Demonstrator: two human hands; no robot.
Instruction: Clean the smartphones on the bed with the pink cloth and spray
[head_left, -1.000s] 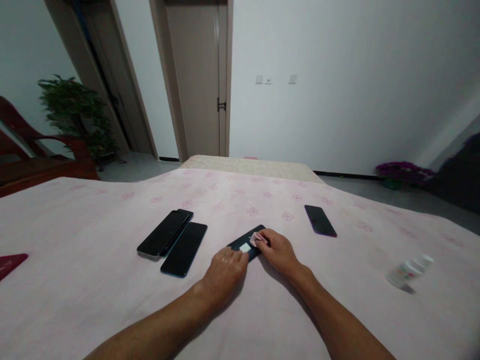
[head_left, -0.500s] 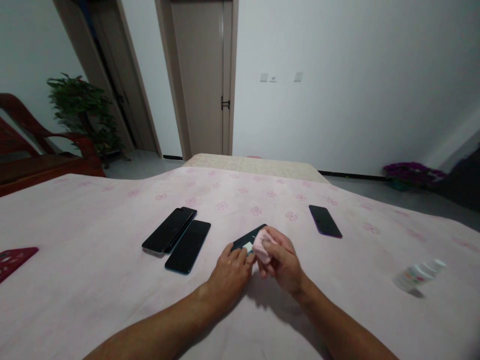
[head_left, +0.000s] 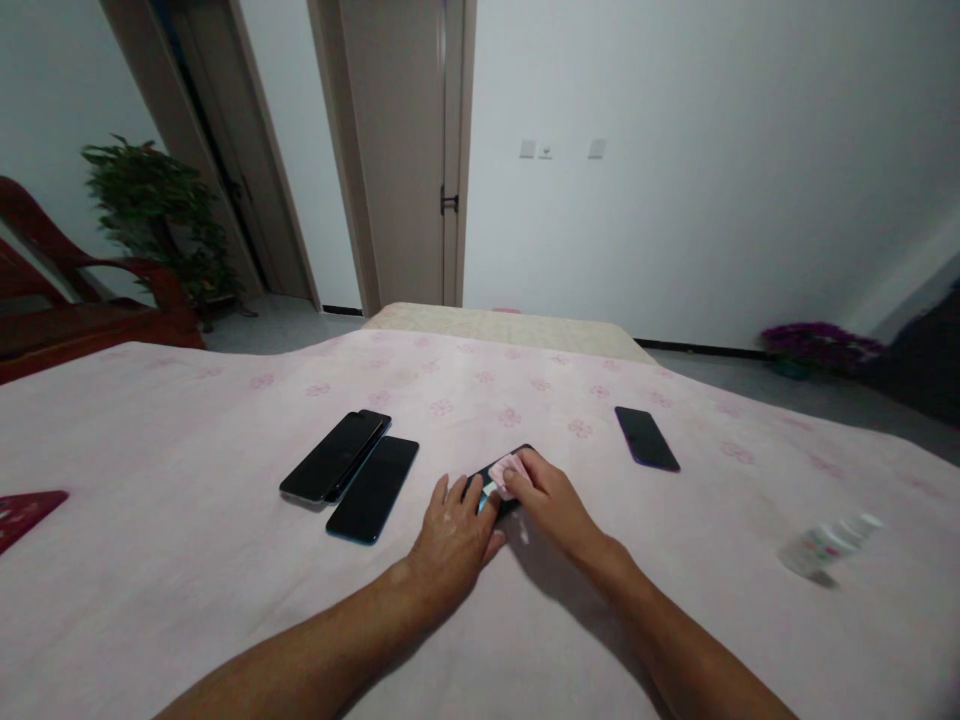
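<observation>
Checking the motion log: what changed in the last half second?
Right hand came down, bringing the pink cloth back onto the dark phone; left hand spread its fingers. Cloth never let go. Other phones and white bottle stayed put.

Looks like a home, judging by the flower-printed cloth (head_left: 225,600), with a wooden seat with armrest (head_left: 90,322) and leafy plant (head_left: 154,190) beyond its left edge, a door (head_left: 397,150) behind it, and purple flowers (head_left: 817,343) past its right edge.

Cloth (head_left: 507,472) apparently back on held phone (head_left: 509,505)
</observation>
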